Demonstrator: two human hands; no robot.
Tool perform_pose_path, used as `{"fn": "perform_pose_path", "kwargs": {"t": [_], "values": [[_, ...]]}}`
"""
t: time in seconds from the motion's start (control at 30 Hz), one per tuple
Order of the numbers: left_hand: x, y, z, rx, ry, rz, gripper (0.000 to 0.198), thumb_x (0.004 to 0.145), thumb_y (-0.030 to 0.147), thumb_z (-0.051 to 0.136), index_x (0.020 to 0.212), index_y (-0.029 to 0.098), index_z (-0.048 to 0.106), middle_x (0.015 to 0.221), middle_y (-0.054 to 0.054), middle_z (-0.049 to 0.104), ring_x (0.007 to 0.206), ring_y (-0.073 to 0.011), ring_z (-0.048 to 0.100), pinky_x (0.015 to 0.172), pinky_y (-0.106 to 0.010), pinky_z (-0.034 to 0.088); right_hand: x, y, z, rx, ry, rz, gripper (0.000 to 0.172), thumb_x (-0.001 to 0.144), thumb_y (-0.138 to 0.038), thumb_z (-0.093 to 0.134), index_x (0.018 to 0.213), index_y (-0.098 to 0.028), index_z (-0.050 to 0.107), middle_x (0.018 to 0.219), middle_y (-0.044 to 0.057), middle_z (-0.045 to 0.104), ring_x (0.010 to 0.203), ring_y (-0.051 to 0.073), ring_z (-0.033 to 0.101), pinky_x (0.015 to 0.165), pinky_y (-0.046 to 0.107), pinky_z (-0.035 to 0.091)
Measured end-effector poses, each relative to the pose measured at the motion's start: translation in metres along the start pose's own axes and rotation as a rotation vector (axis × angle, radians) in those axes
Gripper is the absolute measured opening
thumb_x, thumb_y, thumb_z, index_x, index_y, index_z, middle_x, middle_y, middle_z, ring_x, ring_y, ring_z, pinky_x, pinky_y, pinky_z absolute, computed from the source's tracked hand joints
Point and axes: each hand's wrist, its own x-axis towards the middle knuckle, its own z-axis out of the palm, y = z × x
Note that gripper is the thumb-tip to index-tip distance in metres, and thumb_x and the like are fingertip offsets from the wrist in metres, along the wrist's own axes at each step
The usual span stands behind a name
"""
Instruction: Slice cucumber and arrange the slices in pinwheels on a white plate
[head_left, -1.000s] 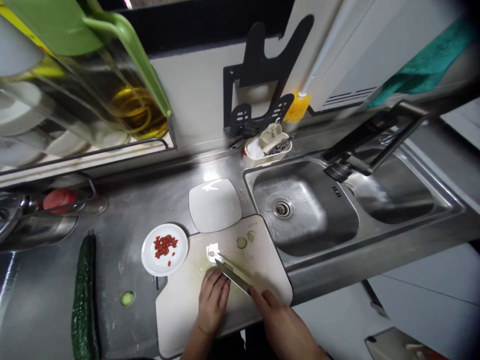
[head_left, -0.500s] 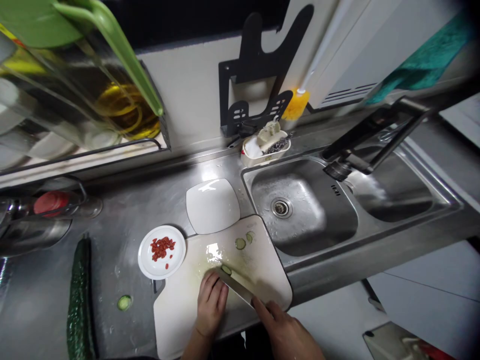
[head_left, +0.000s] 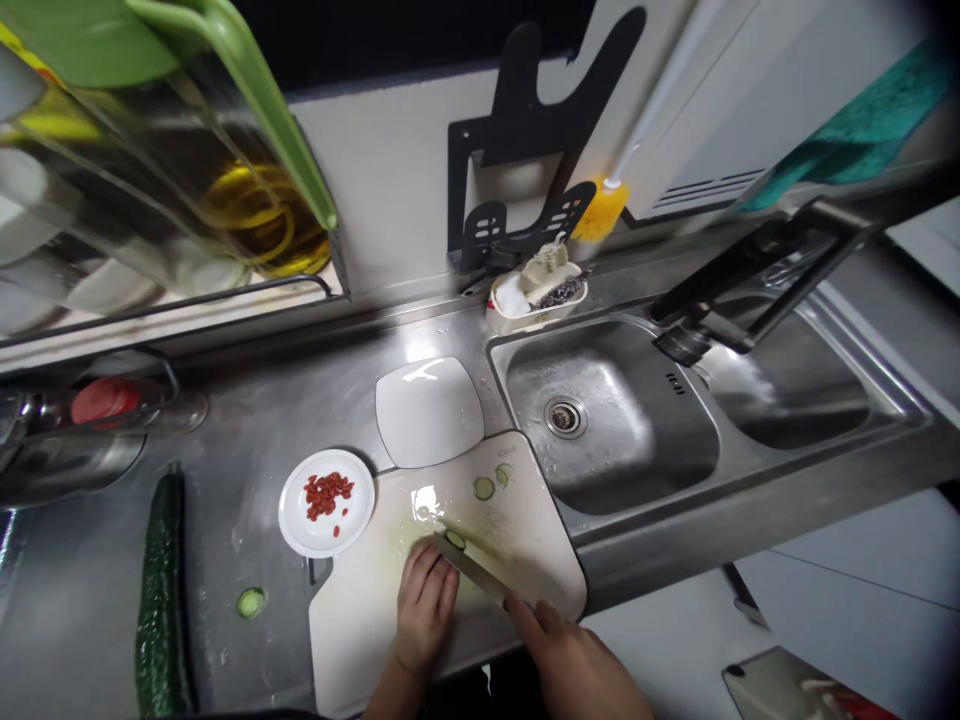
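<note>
My right hand [head_left: 574,655] grips a kitchen knife [head_left: 480,578] by its handle. The blade slants up and left over a cream cutting board [head_left: 352,640]. My left hand [head_left: 426,600] is closed on the board, its curled fingertips against the blade's near side; whatever lies under them is hidden. Just past the blade shows a small round of cucumber [head_left: 454,541]. Farther up the board lie a thin cucumber slice [head_left: 484,488] and some thin green slivers [head_left: 503,475].
A white plate of small red berries [head_left: 296,525] and a bare white square plate [head_left: 429,412] adjoin the board. Left are a whole cucumber [head_left: 160,600] and a cucumber end [head_left: 250,602]. A steel sink [head_left: 600,480] with a black faucet [head_left: 720,280] borders the board's right.
The whole view has shifted slightly. My hands and the knife keep nearly the same place on the board, the blade seeming a little flatter against the fingertips.
</note>
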Motion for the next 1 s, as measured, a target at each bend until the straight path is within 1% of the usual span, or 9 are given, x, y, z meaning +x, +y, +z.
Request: {"fn": "perform_pose_path", "kwargs": {"t": [0.13, 0.3, 0.4, 0.47, 0.6, 0.7, 0.87, 1.0], "values": [[0.001, 0.0, 0.0, -0.006, 0.008, 0.018, 0.02, 0.088, 0.015, 0.051, 0.105, 0.018, 0.062, 0.104, -0.009, 0.067, 0.111, -0.0221, 0.059, 0.097, -0.046, 0.051, 0.001, -0.003, -0.002, 0.019, 0.052, -0.002, 0.069, 0.07, 0.005, 0.031, 0.127, -0.025, 0.054, 0.094, 0.008, 0.07, 0.066, 0.02, 0.066, 0.054, 0.025, 0.042], [-0.001, -0.002, 0.001, -0.021, 0.016, 0.012, 0.022, 0.087, 0.013, 0.053, 0.106, 0.017, 0.062, 0.104, -0.009, 0.067, 0.111, -0.0218, 0.059, 0.097, -0.045, 0.051, 0.006, -0.006, -0.004, -0.025, 0.013, -0.002, 0.072, 0.068, 0.007, 0.031, 0.129, -0.025, 0.052, 0.096, 0.007, 0.07, 0.068, 0.018, 0.067, 0.054, 0.023, 0.041], [0.0, -0.002, 0.002, -0.018, 0.018, 0.026, 0.021, 0.086, 0.012, 0.053, 0.105, 0.017, 0.062, 0.103, -0.009, 0.067, 0.109, -0.0216, 0.059, 0.097, -0.045, 0.051, 0.008, -0.007, -0.004, -0.052, 0.022, -0.005, 0.072, 0.068, 0.008, 0.031, 0.128, -0.025, 0.052, 0.097, 0.006, 0.069, 0.066, 0.017, 0.066, 0.051, 0.022, 0.038], [0.001, -0.001, 0.002, -0.009, 0.037, 0.028, 0.02, 0.086, 0.012, 0.053, 0.104, 0.016, 0.062, 0.102, -0.009, 0.067, 0.108, -0.0215, 0.06, 0.096, -0.044, 0.052, 0.01, -0.008, -0.005, -0.059, 0.025, -0.007, 0.072, 0.068, 0.008, 0.031, 0.128, -0.025, 0.052, 0.097, 0.006, 0.069, 0.066, 0.017, 0.066, 0.051, 0.022, 0.037], [0.006, 0.004, 0.001, 0.002, 0.08, 0.028, 0.018, 0.087, 0.012, 0.052, 0.101, 0.015, 0.062, 0.098, -0.009, 0.068, 0.104, -0.0205, 0.062, 0.093, -0.043, 0.053, 0.013, -0.011, -0.011, -0.056, -0.012, -0.008, 0.068, 0.07, 0.009, 0.031, 0.126, -0.023, 0.053, 0.096, 0.006, 0.069, 0.068, 0.018, 0.068, 0.051, 0.022, 0.037], [0.008, 0.004, 0.0, 0.014, 0.071, 0.038, 0.019, 0.088, 0.012, 0.052, 0.103, 0.015, 0.062, 0.098, -0.008, 0.068, 0.103, -0.0203, 0.062, 0.093, -0.044, 0.054, 0.014, -0.013, -0.013, -0.058, -0.016, 0.0, 0.067, 0.072, 0.01, 0.029, 0.125, -0.023, 0.053, 0.097, 0.007, 0.068, 0.07, 0.018, 0.068, 0.052, 0.022, 0.038], [0.006, 0.003, 0.0, 0.018, 0.061, 0.033, 0.019, 0.088, 0.012, 0.051, 0.104, 0.015, 0.061, 0.101, -0.009, 0.067, 0.104, -0.0208, 0.061, 0.093, -0.045, 0.053, 0.017, -0.016, -0.012, -0.05, -0.022, 0.003, 0.07, 0.071, 0.01, 0.027, 0.127, -0.023, 0.053, 0.099, 0.008, 0.068, 0.07, 0.018, 0.068, 0.053, 0.022, 0.042], [0.006, 0.003, 0.001, 0.01, 0.061, 0.034, 0.019, 0.088, 0.012, 0.052, 0.103, 0.016, 0.062, 0.1, -0.009, 0.067, 0.105, -0.0208, 0.061, 0.094, -0.045, 0.053, 0.02, -0.018, -0.014, -0.018, -0.019, 0.004, 0.072, 0.072, 0.01, 0.026, 0.132, -0.022, 0.049, 0.101, 0.009, 0.068, 0.075, 0.019, 0.068, 0.06, 0.024, 0.047]]}}
